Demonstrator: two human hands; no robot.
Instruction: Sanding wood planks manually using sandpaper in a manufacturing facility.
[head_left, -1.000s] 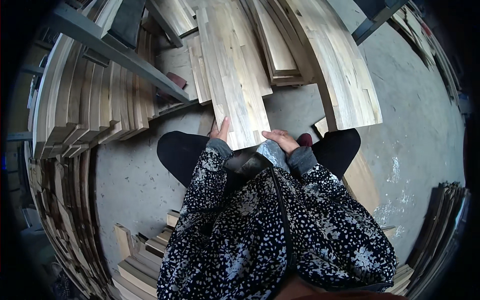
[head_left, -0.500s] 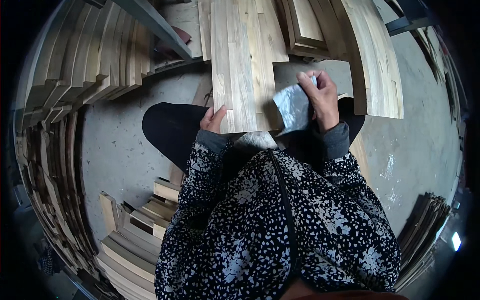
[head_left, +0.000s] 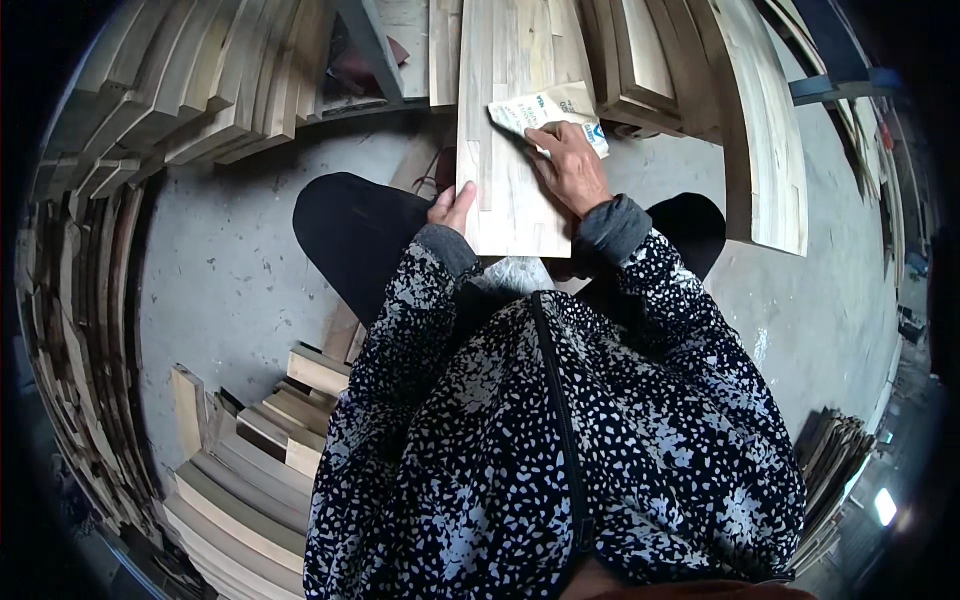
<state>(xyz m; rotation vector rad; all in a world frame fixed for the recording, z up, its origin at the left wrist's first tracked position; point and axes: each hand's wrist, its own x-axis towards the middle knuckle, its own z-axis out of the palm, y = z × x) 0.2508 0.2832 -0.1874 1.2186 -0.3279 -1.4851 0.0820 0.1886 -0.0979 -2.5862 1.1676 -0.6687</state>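
Observation:
In front of me lies a pale wooden board [head_left: 515, 205] made of joined strips, its near end just above my lap. My left hand [head_left: 452, 208] grips the board's left edge near that end, thumb on top and the other fingers mostly hidden. My right hand [head_left: 572, 168] presses a sheet of sandpaper [head_left: 525, 110] onto the board's upper face, fingers bent over it. The sandpaper's cream, printed backing faces up, and its right part reaches past the board's right edge. Under the near end of the board shows a clear plastic wrapping [head_left: 517, 273].
Stacked boards [head_left: 200, 90] stand at the far left, and more boards [head_left: 745, 120] at the far right. Rough slats [head_left: 95, 330] line the left side. Timber pieces [head_left: 250, 480] are piled at the near left. A metal post [head_left: 372, 50] rises beyond my left knee.
My right hand has moved from beside the board onto it, and the sandpaper has turned from its grey side to its printed backing. My left hand keeps its hold on the board.

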